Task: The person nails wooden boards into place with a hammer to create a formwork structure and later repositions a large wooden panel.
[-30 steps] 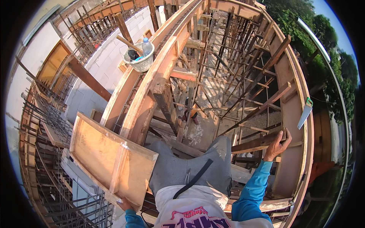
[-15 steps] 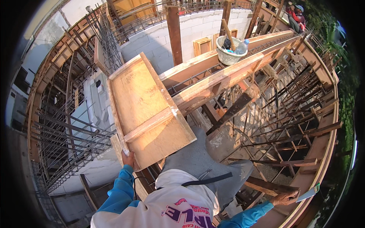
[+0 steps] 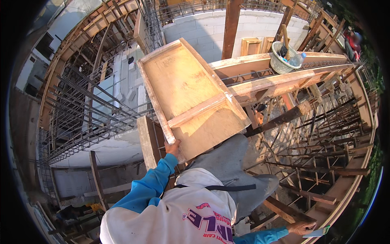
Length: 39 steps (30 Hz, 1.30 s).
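Observation:
A wooden formwork panel [image 3: 183, 85], a plywood sheet framed with battens, lies tilted in front of me, its near end over my grey-trousered lap. My left hand [image 3: 172, 148] is closed round its left batten near the lower corner. Out to the lower right, my right hand [image 3: 302, 228] is closed on a flat, pale-blue, blade-like tool [image 3: 315, 233] with a green end. Its exact kind is not clear, and the grip hides part of it. Next to that hand is the end of a dark timber [image 3: 288, 209].
A white bucket [image 3: 280, 65] with a wooden handle and a plastic bottle stands on the beam formwork [image 3: 280, 83]. Rebar cages [image 3: 89, 101] stick out at left. Timber props [image 3: 325, 150] crowd the drop at right. Another person [image 3: 352, 44] is at the far right.
The view has swung, so the panel, bucket and beam appear farther right. My right hand sits lower in view with the tool. Both hands keep their grips.

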Motion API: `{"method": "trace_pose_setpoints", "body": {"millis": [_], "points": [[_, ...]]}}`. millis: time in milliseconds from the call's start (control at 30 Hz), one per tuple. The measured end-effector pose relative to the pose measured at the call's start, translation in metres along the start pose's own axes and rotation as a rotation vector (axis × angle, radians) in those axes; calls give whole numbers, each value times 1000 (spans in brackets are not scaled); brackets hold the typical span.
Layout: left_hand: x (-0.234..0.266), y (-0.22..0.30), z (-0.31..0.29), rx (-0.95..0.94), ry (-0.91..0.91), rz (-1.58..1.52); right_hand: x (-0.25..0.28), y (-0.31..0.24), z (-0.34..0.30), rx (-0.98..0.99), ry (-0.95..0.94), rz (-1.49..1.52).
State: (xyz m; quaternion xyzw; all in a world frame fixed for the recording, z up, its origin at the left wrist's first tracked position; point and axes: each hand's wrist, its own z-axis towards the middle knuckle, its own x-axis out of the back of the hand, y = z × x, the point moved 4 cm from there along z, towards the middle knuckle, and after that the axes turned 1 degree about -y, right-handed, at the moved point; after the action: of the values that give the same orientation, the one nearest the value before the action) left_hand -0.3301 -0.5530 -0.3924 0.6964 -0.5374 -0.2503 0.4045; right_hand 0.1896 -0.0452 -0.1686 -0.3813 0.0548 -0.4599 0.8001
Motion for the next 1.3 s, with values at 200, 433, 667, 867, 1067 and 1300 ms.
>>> {"method": "trace_pose_setpoints", "body": {"millis": [200, 433, 667, 867, 1067, 1300], "points": [[-45, -40, 19, -166, 182, -43, -5, -11, -5, 38, -17, 42], [-115, -25, 19, -277, 162, -171, -1, -15, -8, 53, -33, 40], [-171, -1, 5, -93, 312, 1, 0, -30, -10, 78, -100, 75], [-210, -7, 22, -125, 311, -355, 2, -30, -9, 122, -93, 66], [-220, 42, -25, -99, 362, -417, 1, -24, -8, 115, -46, 120], [-235, 28, 3, -145, 469, -300, 1, -35, -12, 115, -61, 32]]}}
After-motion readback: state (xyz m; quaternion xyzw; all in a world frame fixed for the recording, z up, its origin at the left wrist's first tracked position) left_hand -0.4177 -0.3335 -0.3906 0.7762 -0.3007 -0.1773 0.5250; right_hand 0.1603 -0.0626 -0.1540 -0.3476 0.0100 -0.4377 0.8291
